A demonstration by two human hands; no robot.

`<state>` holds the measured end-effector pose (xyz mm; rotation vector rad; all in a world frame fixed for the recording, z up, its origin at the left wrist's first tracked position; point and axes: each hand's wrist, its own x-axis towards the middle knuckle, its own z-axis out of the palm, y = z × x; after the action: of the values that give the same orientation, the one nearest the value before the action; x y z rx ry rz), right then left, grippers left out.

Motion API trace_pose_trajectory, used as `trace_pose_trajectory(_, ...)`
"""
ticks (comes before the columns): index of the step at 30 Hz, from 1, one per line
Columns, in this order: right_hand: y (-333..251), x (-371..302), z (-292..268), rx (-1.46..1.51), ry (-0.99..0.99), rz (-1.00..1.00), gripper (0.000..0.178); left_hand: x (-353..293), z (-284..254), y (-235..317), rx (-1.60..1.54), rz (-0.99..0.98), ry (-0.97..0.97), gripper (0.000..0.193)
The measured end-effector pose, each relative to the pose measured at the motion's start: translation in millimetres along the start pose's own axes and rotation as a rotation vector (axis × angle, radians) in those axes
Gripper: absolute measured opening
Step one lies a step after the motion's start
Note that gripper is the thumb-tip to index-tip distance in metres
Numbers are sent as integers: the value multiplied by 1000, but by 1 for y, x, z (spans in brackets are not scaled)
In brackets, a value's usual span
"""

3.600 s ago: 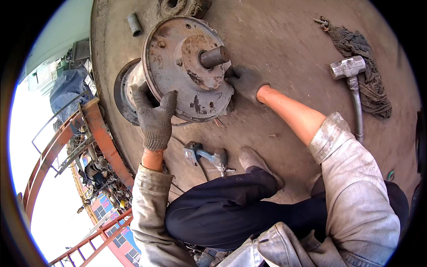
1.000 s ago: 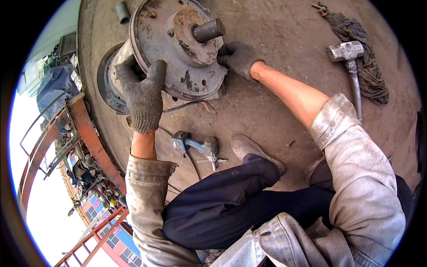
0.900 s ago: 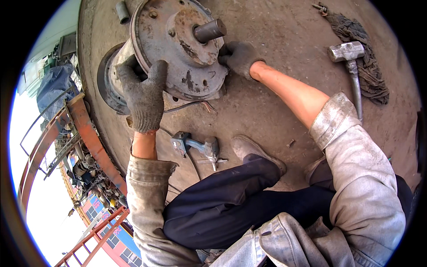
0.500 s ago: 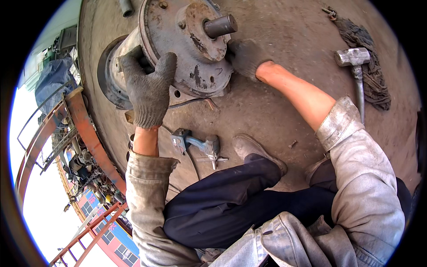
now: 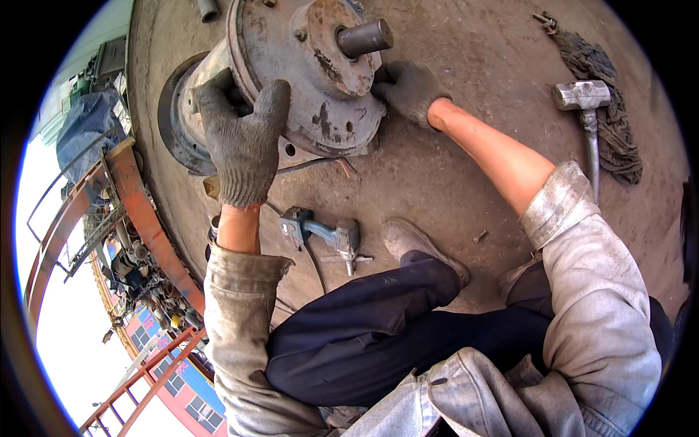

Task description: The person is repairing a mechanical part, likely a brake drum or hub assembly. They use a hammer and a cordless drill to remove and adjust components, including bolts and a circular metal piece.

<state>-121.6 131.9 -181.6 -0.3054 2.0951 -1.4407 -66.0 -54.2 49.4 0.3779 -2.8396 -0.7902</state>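
In the head view we see a heavy drum-shaped machine (image 5: 199, 73) lying on brown, dusty ground (image 5: 473, 189), toward the top of the frame and left of centre. Its round flange (image 5: 306, 120), worn and stained, faces us and to the right, and a dark shaft (image 5: 366, 38) juts from the hub (image 5: 331, 44). We find the left hand (image 5: 244, 142), in a dark knitted glove, on the near left edge of the flange: the thumb stands well apart from the fingers and lies on the front face, while the fingers reach behind the rim, so it holds the flange by its edge. The right hand (image 5: 411, 91), gloved alike, is at the opposite edge, just below the shaft; its fingers are bent, but the tips are hidden, and we cannot tell whether they grip anything.

Below the flange we see a cable (image 5: 309, 166) with bare, coppery ends, and nearer the knees a blue and grey power tool (image 5: 320, 231) lying on its side. Well off to the right, a sledgehammer (image 5: 581, 96) lies against a crumpled dark cloth (image 5: 617, 142). At the top edge we see part of a short pipe (image 5: 208, 10).
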Motion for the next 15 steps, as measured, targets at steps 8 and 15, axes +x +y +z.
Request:
trace_pose_trajectory(8, -9, -20, 14, 78, 168, -49, 34, 1, -2, 2, 0, 51, 0, 64)
trace_pose_trajectory(15, -3, -13, 12, -11, 107, -52, 36, 1, 0, -4, 86, 94, 39, 65)
